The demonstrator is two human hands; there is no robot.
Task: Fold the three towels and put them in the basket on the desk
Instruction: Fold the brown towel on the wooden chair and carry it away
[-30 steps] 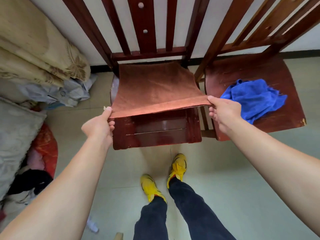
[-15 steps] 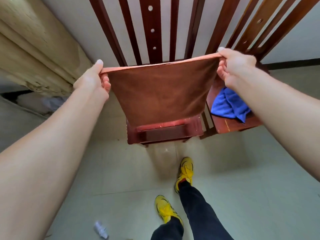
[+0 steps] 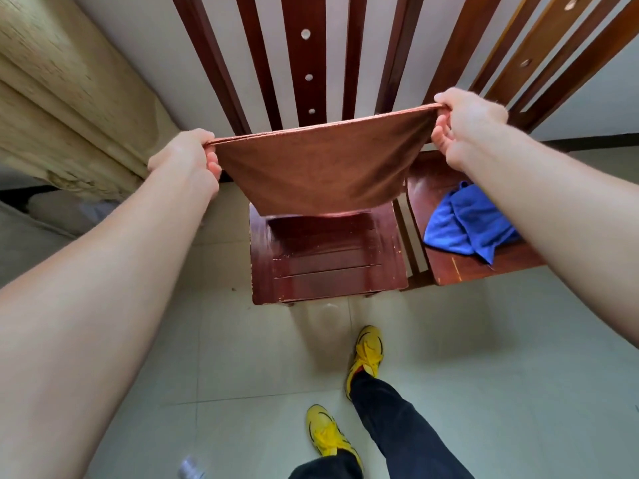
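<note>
Head | left hand (image 3: pixel 183 157), right hand (image 3: pixel 466 122) pinch brown towel (image 3: pixel 318 167) top corners

Blue towel (image 3: pixel 463 223) partly behind right forearm

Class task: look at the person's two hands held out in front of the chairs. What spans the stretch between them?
In the head view, the brown towel spans it: its top edge runs taut from the left hand to the right hand, the rest hanging above the chair seat.

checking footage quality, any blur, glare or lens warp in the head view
Head view: strong wide-angle warp, chair slats fan outward; forearms loom large at the edges; soft glare on the chair seat; brown towel, left hand and right hand reasonably sharp; the curtain looks smeared.
</note>
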